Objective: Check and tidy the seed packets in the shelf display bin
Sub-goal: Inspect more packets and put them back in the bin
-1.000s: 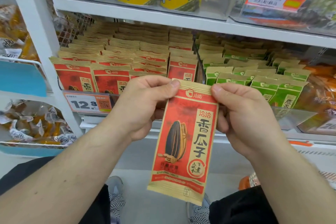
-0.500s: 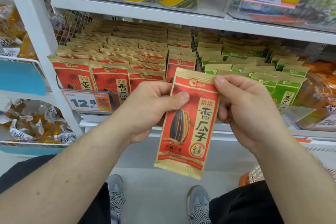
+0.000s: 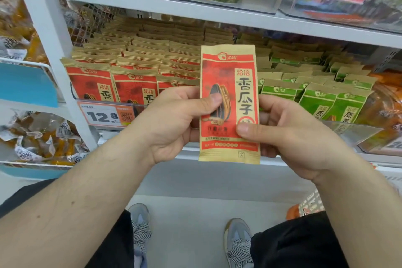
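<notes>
- The left thumb (image 3: 214, 99) is pressing flat on the front of the red packet (image 3: 229, 104), over the printed seed, with the other fingers curling behind, out of sight.
- The right thumb (image 3: 244, 129) is pinning the packet lower down, near its right edge; those fingers are also wrapping round the back.
- So both the left hand (image 3: 174, 119) and the right hand (image 3: 293, 137) are closing on the one packet, holding it upright and face-on, in front of the shelf and clear of the bin.
- For a proper check, I would say the thumbs are covering part of the print; sliding them to the edges would be showing the whole face, and turning it over would be showing the back seam.
- A light pinch is probably enough, since paper like this creases easily.
- Behind it, the red rows (image 3: 134, 85) are standing in the bin, leaning a little unevenly, above the price tag (image 3: 106, 115).
- The green packets (image 3: 315, 98) are sitting just to the right, so the packet should be going back among the red ones, most likely the front row beside the wire divider, which the packet is hiding.
</notes>
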The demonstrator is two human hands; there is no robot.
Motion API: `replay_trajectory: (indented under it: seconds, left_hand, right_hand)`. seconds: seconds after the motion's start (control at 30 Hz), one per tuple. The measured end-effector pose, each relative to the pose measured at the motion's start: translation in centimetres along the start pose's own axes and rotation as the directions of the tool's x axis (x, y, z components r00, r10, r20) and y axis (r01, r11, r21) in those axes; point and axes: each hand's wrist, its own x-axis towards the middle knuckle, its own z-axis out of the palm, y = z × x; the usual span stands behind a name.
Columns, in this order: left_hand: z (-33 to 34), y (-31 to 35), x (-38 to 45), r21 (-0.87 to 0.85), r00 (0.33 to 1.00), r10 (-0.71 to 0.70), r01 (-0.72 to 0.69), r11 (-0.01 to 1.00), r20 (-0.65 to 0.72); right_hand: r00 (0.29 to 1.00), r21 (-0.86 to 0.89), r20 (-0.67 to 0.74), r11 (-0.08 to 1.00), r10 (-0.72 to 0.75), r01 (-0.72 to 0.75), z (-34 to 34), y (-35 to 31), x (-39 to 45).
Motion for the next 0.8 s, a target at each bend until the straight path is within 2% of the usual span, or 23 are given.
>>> replay_trajectory:
  seconds: [0.17,0.37,0.57,0.8]
  left_hand:
    - [-1.1,0.5,-0.2,0.004,0.980,0.007,-0.008,1.000,0.200]
    - [-1.9,0.1,0.1,-0.099,0.955,0.074,-0.047,0.994,0.288]
    - [-1.6,0.1,0.2,-0.052,0.969,0.077,-0.066,0.996,0.235]
    - [-1.7,0.0,0.2,-0.012,0.969,0.103,-0.102,0.995,0.224]
  right_hand:
    - [0.996,0.059,0.087,0.998,-0.007,0.002,-0.6,0.3,-0.2]
    - [0.980,0.044,0.193,0.998,-0.042,0.034,-0.6,0.0,-0.4]
    - [0.966,0.064,0.252,0.997,-0.061,0.046,-0.8,-0.1,-0.6]
    - [0.901,0.109,0.419,0.991,-0.112,0.072,-1.4,0.5,-0.3]
